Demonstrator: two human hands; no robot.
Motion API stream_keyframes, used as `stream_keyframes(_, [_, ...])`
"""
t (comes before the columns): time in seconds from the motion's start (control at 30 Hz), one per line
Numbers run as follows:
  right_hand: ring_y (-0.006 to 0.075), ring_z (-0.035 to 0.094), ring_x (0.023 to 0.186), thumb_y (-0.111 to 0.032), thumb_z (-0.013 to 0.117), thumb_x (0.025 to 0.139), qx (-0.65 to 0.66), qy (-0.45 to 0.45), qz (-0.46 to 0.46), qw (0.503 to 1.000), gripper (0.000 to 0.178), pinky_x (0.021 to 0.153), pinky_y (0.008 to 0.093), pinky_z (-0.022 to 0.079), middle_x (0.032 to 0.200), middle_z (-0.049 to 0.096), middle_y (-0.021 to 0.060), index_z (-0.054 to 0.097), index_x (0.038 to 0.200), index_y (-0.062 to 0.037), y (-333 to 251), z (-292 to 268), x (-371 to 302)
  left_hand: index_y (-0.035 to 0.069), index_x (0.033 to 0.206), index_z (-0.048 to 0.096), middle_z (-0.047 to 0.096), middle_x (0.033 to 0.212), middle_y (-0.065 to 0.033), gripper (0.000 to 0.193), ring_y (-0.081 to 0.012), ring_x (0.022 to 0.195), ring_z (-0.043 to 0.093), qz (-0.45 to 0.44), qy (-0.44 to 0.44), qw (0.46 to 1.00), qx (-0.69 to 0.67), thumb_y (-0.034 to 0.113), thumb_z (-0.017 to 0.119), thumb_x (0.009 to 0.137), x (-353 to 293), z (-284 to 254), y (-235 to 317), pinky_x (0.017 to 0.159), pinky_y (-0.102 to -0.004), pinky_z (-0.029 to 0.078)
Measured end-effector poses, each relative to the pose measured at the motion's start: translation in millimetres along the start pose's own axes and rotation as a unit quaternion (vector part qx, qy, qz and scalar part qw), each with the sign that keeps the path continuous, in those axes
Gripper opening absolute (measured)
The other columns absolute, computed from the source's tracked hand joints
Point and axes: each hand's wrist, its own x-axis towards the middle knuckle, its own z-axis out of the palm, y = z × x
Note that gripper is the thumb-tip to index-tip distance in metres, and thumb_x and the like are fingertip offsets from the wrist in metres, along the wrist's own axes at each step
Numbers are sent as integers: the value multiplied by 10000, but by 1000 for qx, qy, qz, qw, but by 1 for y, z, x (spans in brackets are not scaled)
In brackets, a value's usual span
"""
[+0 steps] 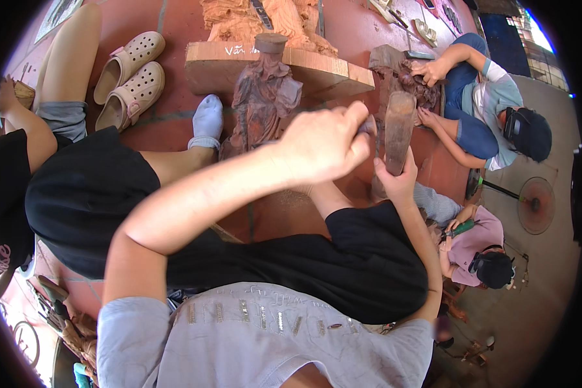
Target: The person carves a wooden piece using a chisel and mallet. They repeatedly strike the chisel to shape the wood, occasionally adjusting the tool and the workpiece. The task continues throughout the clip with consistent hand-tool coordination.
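Note:
My left hand (333,143) is closed in a fist around a tool handle, whose round brown end (368,127) sticks out beside the thumb; the rest of the tool is hidden. Close to its right, my right hand (399,178) grips the lower end of a bat-shaped wooden mallet (400,123), held upright with its worn broad end up. The mallet and the handle end are slightly apart. Beyond my left wrist stands a dark reddish carved wooden figure (255,103) with a round flat top; my forearm covers its lower part.
Behind the figure is a larger orange carving on a thick wooden base (210,59). Beige clogs (136,90) lie at the left, near another person's leg. At the right, a person (491,110) handles a dark carving (401,77); another holds a green tool (460,227) near a fan (535,205).

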Motion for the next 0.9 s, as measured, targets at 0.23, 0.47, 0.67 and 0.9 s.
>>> stream_keyframes(0.23, [121, 678, 892, -46, 745, 817, 60, 29, 53, 996, 392, 835, 288, 535, 957, 707, 67, 562, 1162, -16, 0, -13, -7, 83, 1286, 620, 703, 1141, -188, 386, -359, 1046, 679, 43, -119, 952, 277, 303, 567, 974, 41, -140, -12, 943, -441, 524])
stream_keyframes(0.47, [59, 596, 767, -39, 744, 832, 157, 6, 140, 978, 338, 700, 230, 486, 860, 619, 6, 577, 1126, -27, 10, -19, -6, -7, 1203, 620, 679, 1091, -277, 417, -425, 1011, 651, -57, -61, 929, 360, 327, 583, 956, 24, -228, 22, 888, -481, 497])
stream_keyframes(0.67, [86, 609, 754, -71, 736, 849, 178, -58, 218, 958, 334, 678, 256, 502, 853, 627, 29, 581, 1144, -42, 3, -23, -1, 17, 1231, 629, 691, 1099, -251, 437, -401, 1023, 658, -37, -45, 930, 364, 360, 609, 961, 11, -241, 18, 891, -466, 500])
stream_keyframes(0.9, [377, 672, 1055, -122, 703, 764, -208, -5, -48, 977, 545, 905, 427, 533, 1135, 660, 212, 554, 1281, -32, -27, -48, 2, 21, 1261, 606, 716, 970, -206, 421, -336, 936, 697, 25, -18, 951, 306, 321, 636, 967, 26, -222, -15, 825, -423, 529])
